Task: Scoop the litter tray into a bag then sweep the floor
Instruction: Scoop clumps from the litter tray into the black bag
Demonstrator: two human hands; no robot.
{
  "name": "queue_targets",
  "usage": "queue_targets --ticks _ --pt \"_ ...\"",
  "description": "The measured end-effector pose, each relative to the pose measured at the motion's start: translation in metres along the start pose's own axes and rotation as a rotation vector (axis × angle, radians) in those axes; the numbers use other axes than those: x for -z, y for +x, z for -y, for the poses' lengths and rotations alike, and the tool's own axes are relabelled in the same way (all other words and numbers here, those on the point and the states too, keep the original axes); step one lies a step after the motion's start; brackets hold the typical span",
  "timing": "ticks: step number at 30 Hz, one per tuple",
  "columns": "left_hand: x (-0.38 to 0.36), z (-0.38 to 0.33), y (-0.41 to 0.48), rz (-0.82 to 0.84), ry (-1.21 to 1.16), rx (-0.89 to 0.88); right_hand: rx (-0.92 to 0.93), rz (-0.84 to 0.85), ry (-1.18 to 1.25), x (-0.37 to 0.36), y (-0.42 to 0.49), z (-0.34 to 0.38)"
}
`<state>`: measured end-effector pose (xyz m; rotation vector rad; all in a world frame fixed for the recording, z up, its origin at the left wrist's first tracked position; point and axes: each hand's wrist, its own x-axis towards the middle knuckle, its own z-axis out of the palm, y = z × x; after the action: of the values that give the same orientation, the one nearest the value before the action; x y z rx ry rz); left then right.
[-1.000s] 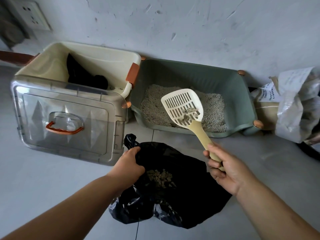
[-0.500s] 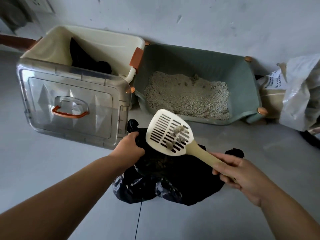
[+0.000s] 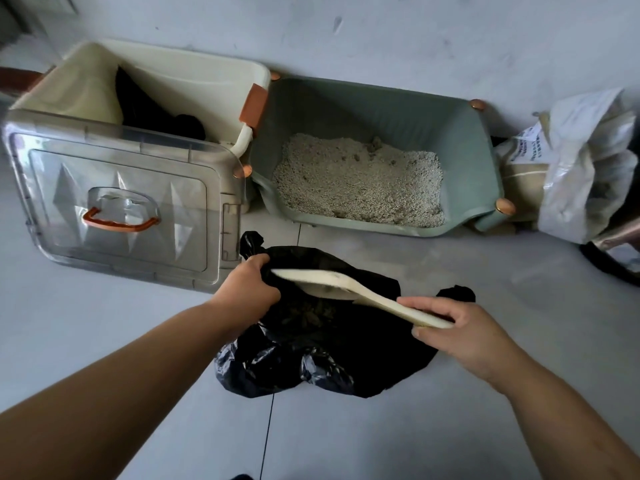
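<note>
Tray (image 3: 381, 109), green, is sitting on the floor (image 3: 519, 289) against the wall (image 3: 381, 29), with pale litter (image 3: 356, 181) lying across its bottom. Just in front of it a black bag (image 3: 346, 348) is lying open on the floor. The left hand (image 3: 247, 292) is gripping the bag's left edge, fingers curled round the plastic and holding the mouth up. The right hand (image 3: 457, 334) is pinching the handle of a cream scoop (image 3: 346, 287) between thumb and curled fingers. The scoop is showing edge-on, its head tilting over the bag's mouth, close to the left hand; whether the two are touching cannot be told. Brownish clumps (image 3: 311, 311) are showing inside the bag under the scoop's head. Left of the tray a cream box (image 3: 194, 81) is standing just beside the tray's corner, with something dark lying inside. A clear lid (image 3: 121, 174) with an orange grip is leaning against the box's front. Right of the tray a pale sack (image 3: 581, 168) is slumping by the wall.
</note>
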<state>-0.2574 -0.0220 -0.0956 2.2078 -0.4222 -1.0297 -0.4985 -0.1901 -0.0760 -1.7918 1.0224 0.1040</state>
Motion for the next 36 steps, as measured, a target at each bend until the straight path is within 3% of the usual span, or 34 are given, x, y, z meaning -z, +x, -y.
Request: queue_targets --ticks 4,8,10,17,22,27,36 --pt "0.001 0.001 0.0 0.009 -0.006 0.002 0.019 -0.015 0.016 0.01 0.002 -0.003" --pt "0.0 -0.001 -0.003 0.018 -0.003 -0.013 0.007 -0.064 0.257 0.024 0.008 -0.001" --pt "0.0 -0.004 -0.004 0.03 0.002 -0.018 0.015 -0.13 0.241 0.03 0.015 0.003" --pt "-0.008 -0.012 -0.002 0.077 0.04 -0.055 0.114 -0.394 -0.125 0.058 0.068 0.027" --pt "-0.019 -0.016 0.002 0.111 0.081 -0.086 0.002 -0.599 -0.562 0.074 0.089 0.041" --pt "-0.028 -0.015 0.006 0.153 0.091 -0.096 -0.06 -0.565 -0.775 0.073 0.096 0.05" --pt "-0.033 -0.018 0.011 0.173 0.082 -0.099 -0.071 -0.5 -0.793 0.077 0.106 0.082"
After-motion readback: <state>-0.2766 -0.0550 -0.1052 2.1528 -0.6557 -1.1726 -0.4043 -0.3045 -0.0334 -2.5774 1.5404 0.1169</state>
